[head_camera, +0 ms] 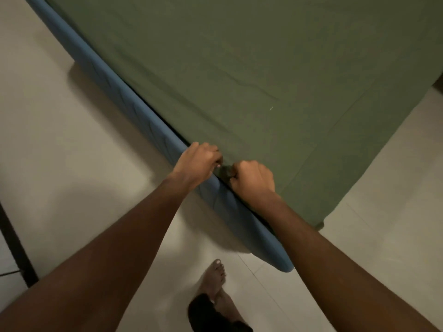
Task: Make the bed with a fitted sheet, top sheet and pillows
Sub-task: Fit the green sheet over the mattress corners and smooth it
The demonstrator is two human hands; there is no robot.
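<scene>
Left hand [199,161], right hand [254,178] tight on sheet [263,80] beside blue frame [146,123]

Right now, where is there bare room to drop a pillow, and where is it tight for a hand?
Free: the flat green fabric sheet, between the blue padded bed rail and its draped far edge; also the pale tiled floor between rail and dark post. Crowded: the rail seam, where left hand and right hand grip the sheet's edge close together.
</scene>
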